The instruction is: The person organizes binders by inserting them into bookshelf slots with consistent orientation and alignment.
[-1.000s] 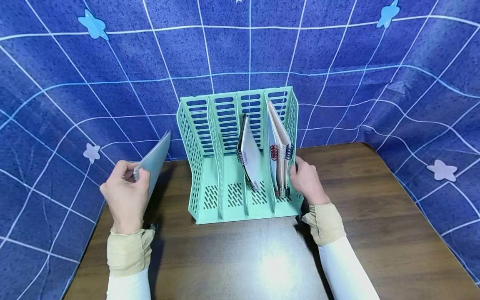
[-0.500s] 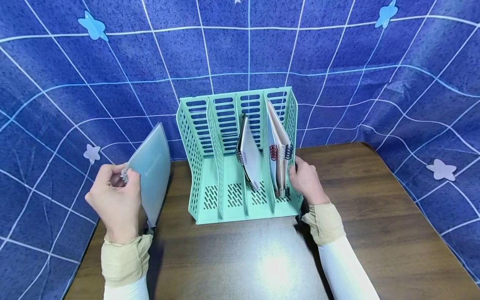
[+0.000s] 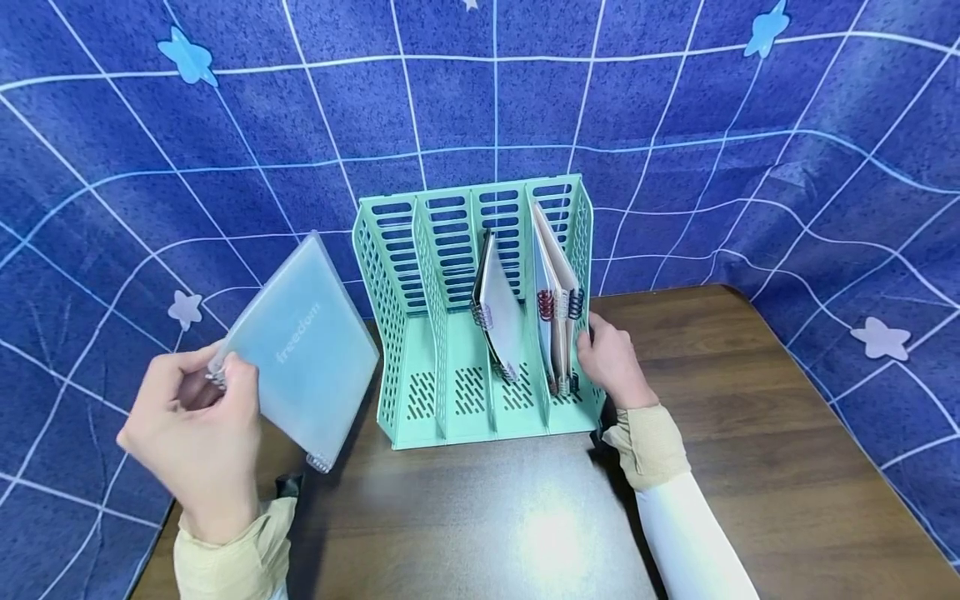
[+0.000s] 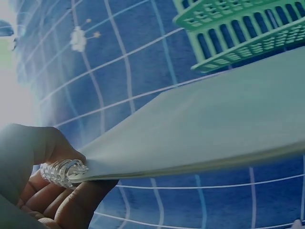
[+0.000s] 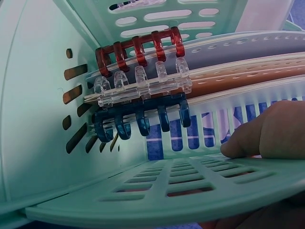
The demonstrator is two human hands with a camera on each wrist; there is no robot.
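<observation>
My left hand [image 3: 198,425] pinches a pale blue ring-bound notebook [image 3: 303,342] by its upper corner near the clear binding rings [image 4: 64,171]. The word "freedom" shows on its cover, and it hangs tilted left of the mint-green file rack [image 3: 468,423]. My right hand [image 3: 613,357] grips the rack's right side wall, thumb inside and fingers outside. In the rightmost slot several notebooks stand upright, with red rings [image 5: 138,50], clear rings [image 5: 143,86] and dark blue rings [image 5: 143,117]. The third slot from the left holds more notebooks [image 3: 501,312], leaning, one with a black cover.
The rack has upright dividers [image 3: 429,325] and stands at the back of a brown wooden table [image 3: 450,517]. Behind it hangs a blue cloth [image 3: 465,100] with white grid lines and stars. The two left slots show bare, slotted floors.
My left hand has moved left and toward me. The blue notebook has turned from nearly edge-on so its front cover faces the head camera. My right hand stays on the rack.
</observation>
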